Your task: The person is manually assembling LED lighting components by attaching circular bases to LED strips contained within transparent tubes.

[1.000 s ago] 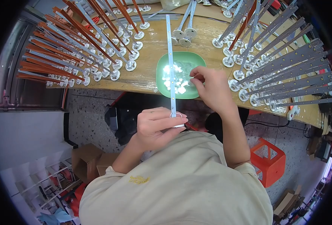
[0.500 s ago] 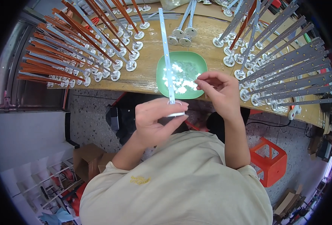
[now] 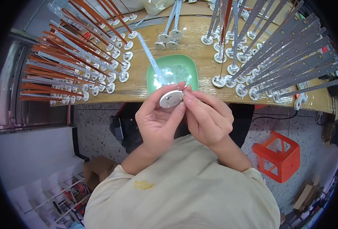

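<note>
My left hand (image 3: 157, 118) grips the rim of a round white disc base (image 3: 171, 99), its flat face tilted toward me with small marks on it. A slim pale LED strip (image 3: 149, 55) runs from behind the base up and to the left, past the bowl. At the base's right edge, my right hand (image 3: 211, 120) has thumb and fingertips pinched together; whatever is between them is too small to make out. Just beyond both hands stands a green bowl (image 3: 193, 66) holding small clear and whitish pieces (image 3: 176, 72), partly hidden by my fingers.
Rows of orange and pale strips on round bases (image 3: 73, 70) crowd the table's left side. Grey LED strips on bases (image 3: 287, 57) fill its right. Several more white-based strips (image 3: 172, 36) lie behind the bowl. A red stool (image 3: 281, 160) stands on the floor at right.
My right hand has moved from the bowl to the disc base's edge. My left hand has turned the base's face toward me, and the strip now leans further left. The view has shifted slightly.
</note>
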`<state>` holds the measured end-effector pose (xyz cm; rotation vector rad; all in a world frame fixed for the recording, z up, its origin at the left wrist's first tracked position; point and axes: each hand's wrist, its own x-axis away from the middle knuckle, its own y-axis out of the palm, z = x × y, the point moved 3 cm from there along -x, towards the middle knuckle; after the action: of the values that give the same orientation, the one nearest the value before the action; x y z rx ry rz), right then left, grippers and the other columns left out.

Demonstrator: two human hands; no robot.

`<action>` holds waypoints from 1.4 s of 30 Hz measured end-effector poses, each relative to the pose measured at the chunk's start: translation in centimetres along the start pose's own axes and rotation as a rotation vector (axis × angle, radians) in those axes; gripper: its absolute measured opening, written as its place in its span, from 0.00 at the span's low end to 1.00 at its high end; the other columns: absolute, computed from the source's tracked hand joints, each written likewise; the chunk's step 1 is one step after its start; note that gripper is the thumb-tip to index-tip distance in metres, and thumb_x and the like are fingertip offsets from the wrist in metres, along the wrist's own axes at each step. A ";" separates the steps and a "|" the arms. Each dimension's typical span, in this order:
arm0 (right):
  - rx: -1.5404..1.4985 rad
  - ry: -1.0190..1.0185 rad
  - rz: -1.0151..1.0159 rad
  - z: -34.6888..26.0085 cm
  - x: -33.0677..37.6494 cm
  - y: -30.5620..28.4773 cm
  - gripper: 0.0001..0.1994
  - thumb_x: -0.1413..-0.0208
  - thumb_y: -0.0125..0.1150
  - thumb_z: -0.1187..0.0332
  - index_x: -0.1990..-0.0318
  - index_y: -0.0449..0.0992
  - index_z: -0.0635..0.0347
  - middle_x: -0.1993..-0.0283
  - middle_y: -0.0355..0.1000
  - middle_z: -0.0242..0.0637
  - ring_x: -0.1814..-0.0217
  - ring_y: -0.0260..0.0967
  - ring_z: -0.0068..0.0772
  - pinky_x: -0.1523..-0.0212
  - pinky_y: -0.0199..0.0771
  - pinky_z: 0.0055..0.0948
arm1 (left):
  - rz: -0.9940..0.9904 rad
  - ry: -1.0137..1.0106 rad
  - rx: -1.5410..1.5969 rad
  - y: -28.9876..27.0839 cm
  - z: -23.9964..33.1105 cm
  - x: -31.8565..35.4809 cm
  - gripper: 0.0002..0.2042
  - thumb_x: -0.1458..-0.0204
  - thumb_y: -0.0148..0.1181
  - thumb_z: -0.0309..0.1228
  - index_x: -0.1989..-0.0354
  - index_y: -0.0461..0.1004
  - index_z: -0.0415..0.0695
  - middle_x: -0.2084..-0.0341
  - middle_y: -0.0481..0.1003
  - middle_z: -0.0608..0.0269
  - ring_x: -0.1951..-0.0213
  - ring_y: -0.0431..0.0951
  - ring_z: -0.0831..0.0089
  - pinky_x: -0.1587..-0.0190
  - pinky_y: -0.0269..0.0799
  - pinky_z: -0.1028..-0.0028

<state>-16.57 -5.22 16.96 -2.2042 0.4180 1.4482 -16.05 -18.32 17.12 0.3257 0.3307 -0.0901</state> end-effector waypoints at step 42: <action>-0.666 0.900 -0.208 2.0 1.7 -3.6 0.04 0.46 0.65 0.78 0.63 0.80 0.68 0.66 0.78 0.36 0.72 0.73 0.18 0.73 0.71 0.18 | -0.115 0.089 -0.162 0.8 -0.4 -0.5 0.23 0.50 0.61 0.12 0.44 0.66 0.34 0.48 0.73 0.43 0.56 0.78 0.72 0.52 0.75 0.72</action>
<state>-15.71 -1.09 15.48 -3.2529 -0.0575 0.4186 -16.50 -17.46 17.16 0.1506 0.4419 -0.1612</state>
